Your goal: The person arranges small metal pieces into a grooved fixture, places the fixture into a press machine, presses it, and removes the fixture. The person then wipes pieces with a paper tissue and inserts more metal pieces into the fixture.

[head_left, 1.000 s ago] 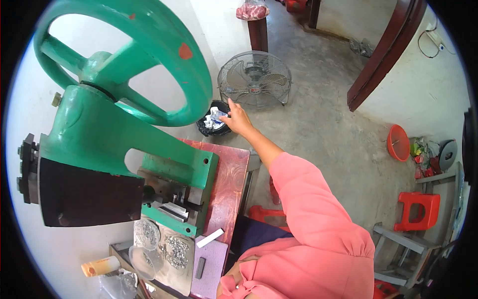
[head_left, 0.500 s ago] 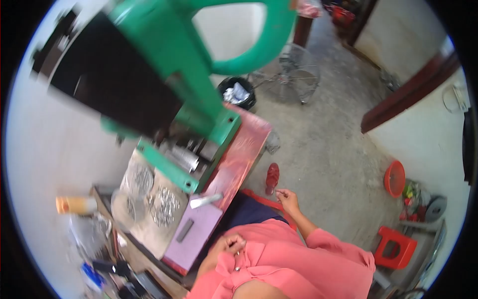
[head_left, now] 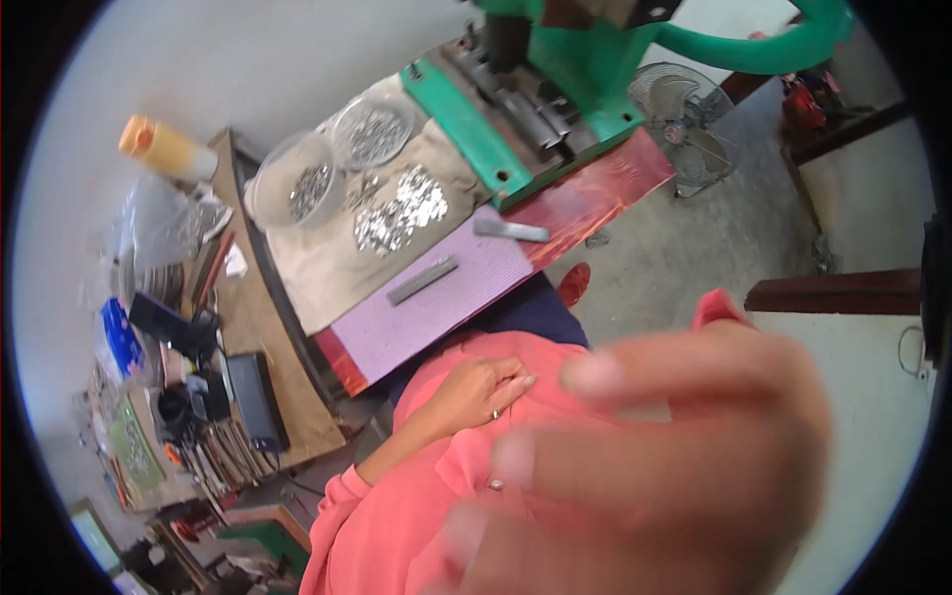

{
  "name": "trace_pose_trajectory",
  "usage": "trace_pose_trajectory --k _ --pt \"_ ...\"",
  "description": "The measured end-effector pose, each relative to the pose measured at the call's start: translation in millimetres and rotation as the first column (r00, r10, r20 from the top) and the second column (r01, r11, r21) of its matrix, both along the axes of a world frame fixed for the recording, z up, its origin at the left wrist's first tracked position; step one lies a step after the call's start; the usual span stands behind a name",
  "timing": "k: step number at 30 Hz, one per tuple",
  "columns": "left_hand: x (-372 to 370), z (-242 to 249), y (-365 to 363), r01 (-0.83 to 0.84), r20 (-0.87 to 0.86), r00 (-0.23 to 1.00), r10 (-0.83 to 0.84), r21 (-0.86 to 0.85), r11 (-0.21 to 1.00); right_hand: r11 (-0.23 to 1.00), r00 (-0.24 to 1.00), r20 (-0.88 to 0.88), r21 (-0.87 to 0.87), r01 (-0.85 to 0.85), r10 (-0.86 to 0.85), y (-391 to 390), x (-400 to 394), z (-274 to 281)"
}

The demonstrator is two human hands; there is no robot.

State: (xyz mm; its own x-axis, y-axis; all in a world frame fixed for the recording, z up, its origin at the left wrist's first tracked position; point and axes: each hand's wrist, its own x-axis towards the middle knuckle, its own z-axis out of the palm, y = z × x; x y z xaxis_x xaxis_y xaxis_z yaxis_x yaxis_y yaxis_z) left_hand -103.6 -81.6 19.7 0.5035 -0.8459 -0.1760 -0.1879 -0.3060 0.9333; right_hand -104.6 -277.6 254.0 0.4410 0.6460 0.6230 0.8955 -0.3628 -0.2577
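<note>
My left hand (head_left: 478, 395) rests against the front of the coral shirt, wearing a ring, its fingers curled together; whether anything is inside them is hidden. Large and blurred close to the camera, my right hand (head_left: 684, 456) has its fingers apart with nothing visible between them. On the purple mat (head_left: 476, 263) lie a dark grey bar (head_left: 422, 281) and a lighter metal bar (head_left: 511, 231). Beyond the mat, a pile of small shiny metal pieces (head_left: 402, 213) is spread on a beige cloth (head_left: 307, 283). Two clear plastic tubs, one round (head_left: 373, 131) and one tilted (head_left: 299, 183), contain similar pieces.
A green hand press (head_left: 456, 129) stands on the red board (head_left: 620, 193), its curved handle (head_left: 764, 50) reaching right. A floor fan (head_left: 684, 129) stands behind. At left, a side table (head_left: 297, 382) bears a black case (head_left: 258, 402) and clutter. A yellow-capped bottle (head_left: 164, 147) is near the wall.
The view has swung toward the left and the bench, so the press now sits farther right. My right hand has risen from beside the body to close before the camera.
</note>
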Motion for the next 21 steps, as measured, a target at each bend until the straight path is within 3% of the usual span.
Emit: trace_pose_trajectory --k 2,3,6,7,11,13,21 --pt "-4 3 3 -0.059 -0.023 0.998 0.057 -0.074 0.996 0.984 0.993 0.005 -0.135 -0.113 0.115 12 4 14" --pt "-2 6 7 -0.006 -0.068 0.998 0.009 0.040 0.999 0.970 0.988 -0.005 -0.188 -0.153 0.155 17 5 20" --pt "-5 5 11 -0.014 -0.080 0.997 0.019 0.058 0.998 0.933 0.976 -0.056 -0.285 -0.219 0.212 26 7 25" --pt "-6 6 11 -0.055 -0.054 0.997 0.054 -0.008 0.998 0.920 0.971 -0.060 -0.313 -0.237 0.230 30 9 28" --pt "-7 -1 12 -0.064 -0.036 0.997 0.063 -0.044 0.997 0.890 0.952 -0.130 -0.341 -0.305 0.276 36 11 25" --pt "-9 -6 12 -0.033 0.075 0.996 0.040 -0.085 0.996 0.873 0.940 -0.181 -0.351 -0.338 0.291 39 15 23" --pt "5 0 21 0.058 0.030 0.998 -0.059 0.037 0.998 0.839 0.841 -0.430 -0.277 -0.468 0.327 47 55 10"
